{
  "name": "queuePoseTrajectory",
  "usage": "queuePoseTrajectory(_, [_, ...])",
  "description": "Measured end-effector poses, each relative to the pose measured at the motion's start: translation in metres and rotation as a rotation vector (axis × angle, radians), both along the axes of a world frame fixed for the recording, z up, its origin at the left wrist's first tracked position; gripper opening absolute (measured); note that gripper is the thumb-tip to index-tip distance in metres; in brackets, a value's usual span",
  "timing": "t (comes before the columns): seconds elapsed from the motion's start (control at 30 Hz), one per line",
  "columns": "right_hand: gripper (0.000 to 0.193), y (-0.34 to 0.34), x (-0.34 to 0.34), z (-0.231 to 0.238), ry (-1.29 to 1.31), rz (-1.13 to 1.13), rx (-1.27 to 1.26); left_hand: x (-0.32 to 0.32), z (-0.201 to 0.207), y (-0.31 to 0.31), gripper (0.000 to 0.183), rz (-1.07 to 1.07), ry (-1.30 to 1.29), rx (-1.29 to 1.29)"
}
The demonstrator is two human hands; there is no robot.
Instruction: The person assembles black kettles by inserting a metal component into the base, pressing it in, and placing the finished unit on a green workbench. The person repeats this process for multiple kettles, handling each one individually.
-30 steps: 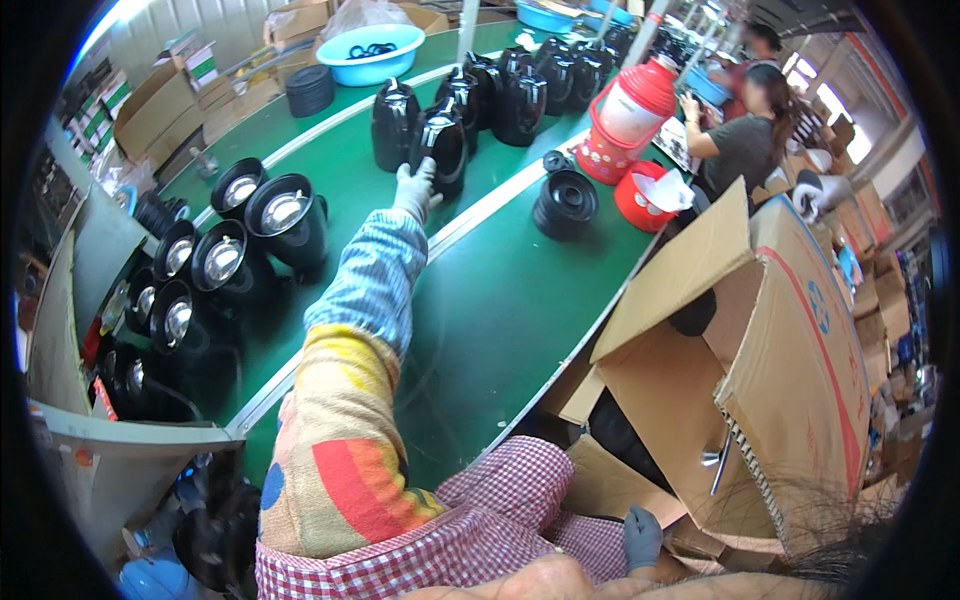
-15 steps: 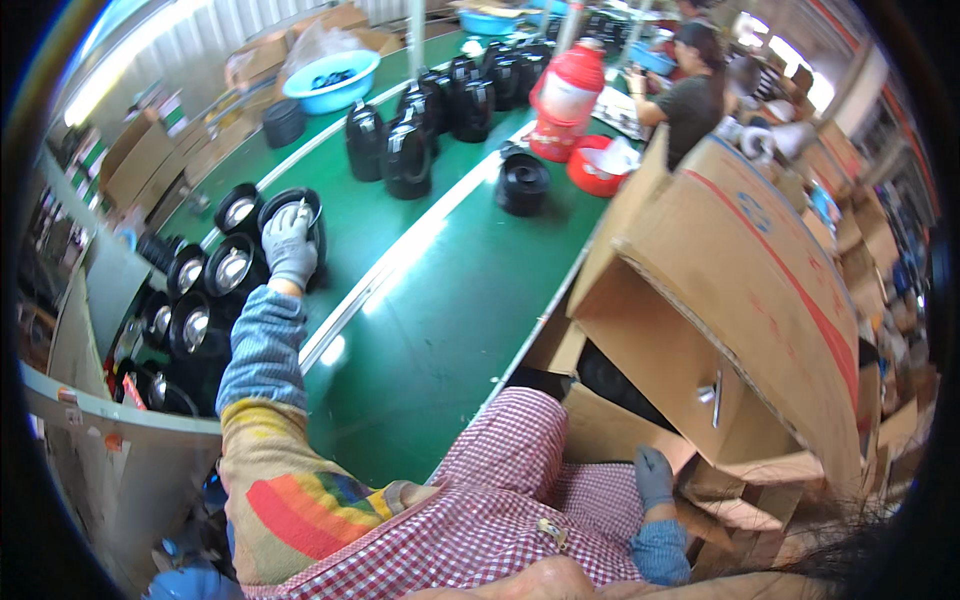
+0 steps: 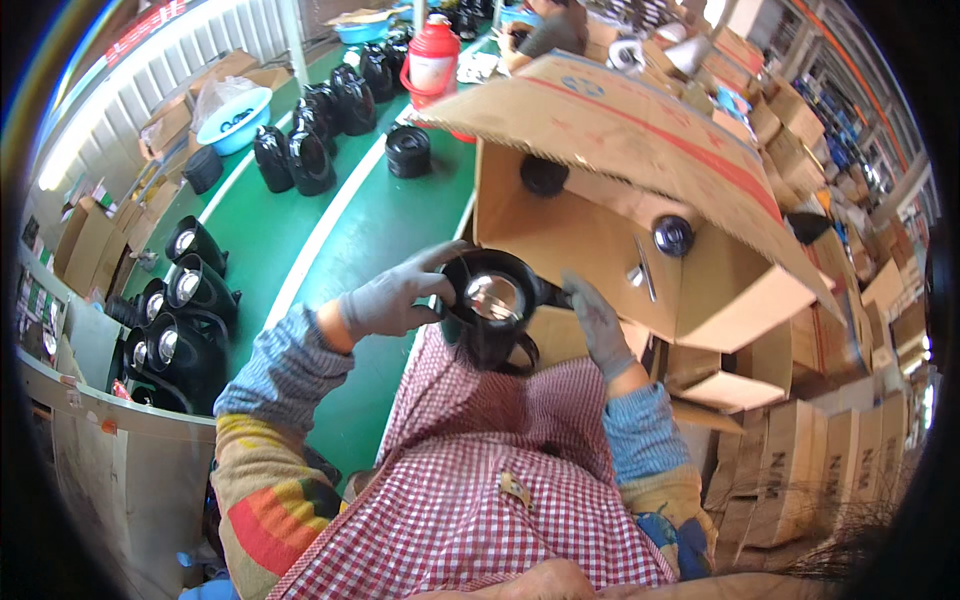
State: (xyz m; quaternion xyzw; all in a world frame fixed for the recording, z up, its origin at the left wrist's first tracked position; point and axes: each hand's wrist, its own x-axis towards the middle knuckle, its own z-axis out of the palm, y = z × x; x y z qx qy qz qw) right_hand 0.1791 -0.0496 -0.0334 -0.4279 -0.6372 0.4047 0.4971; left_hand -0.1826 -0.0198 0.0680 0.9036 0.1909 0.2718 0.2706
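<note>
A black vacuum jug [image 3: 478, 345] is held in front of my apron, its shiny silver mouth facing up toward me. My left hand [image 3: 395, 298], in a grey glove, grips the rim on its left side, thumb and fingers around the edge. My right hand [image 3: 597, 325], gloved too and slightly blurred, closes on the black part sticking out from the jug's right side. A looped black handle shows at the bottom of the jug. More black jugs with silver mouths [image 3: 190, 285] stand together on the green work surface [image 3: 345, 245] at the left.
A large open cardboard box [image 3: 600, 225] at my right holds round black parts [image 3: 673, 235] and a metal rod [image 3: 643, 275]. Farther off are glossy black housings [image 3: 312, 160], a stack of black rings [image 3: 408, 150], a red-and-white drink cooler [image 3: 432, 62], a blue basin [image 3: 233, 120] and another person [image 3: 555, 30].
My left hand has brought a jug from the group at the left to in front of me. My right hand has risen from beside the box to the jug. The view has turned right.
</note>
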Motion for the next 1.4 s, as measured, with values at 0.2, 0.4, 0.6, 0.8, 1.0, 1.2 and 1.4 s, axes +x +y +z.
queuePoseTrajectory(0.2, [0.058,-0.073,-0.007,-0.054,0.383,0.084,-0.397,0.102,-0.125,0.038,0.033,-0.42,-0.13,-0.857])
queuePoseTrajectory(0.4, [0.061,-0.17,0.004,-0.107,-1.053,-0.248,0.292,0.179,-0.183,0.028,0.057,-0.288,0.127,-1.191])
queuePoseTrajectory(0.6, [0.045,-0.132,0.07,-0.092,-0.438,-0.03,-0.302,0.183,-0.176,0.033,0.03,-0.27,-0.083,-1.02])
queuePoseTrajectory(0.8, [0.034,0.063,0.172,-0.041,-0.61,-0.545,0.051,0.184,-0.192,0.011,0.027,-0.103,-0.171,-0.958])
queuePoseTrajectory(1.0, [0.03,0.226,0.27,-0.064,-1.132,-0.709,-0.194,0.183,-0.223,0.03,0.028,-0.096,-0.128,-0.54])
queuePoseTrajectory(1.2, [0.027,0.311,0.279,-0.082,-1.299,-0.672,-0.416,0.191,-0.207,0.019,0.03,-0.051,-0.13,-0.912])
queuePoseTrajectory(1.4, [0.025,0.307,0.306,-0.092,-1.238,-0.74,-0.393,0.209,-0.208,0.019,0.032,-0.075,-0.084,-0.988])
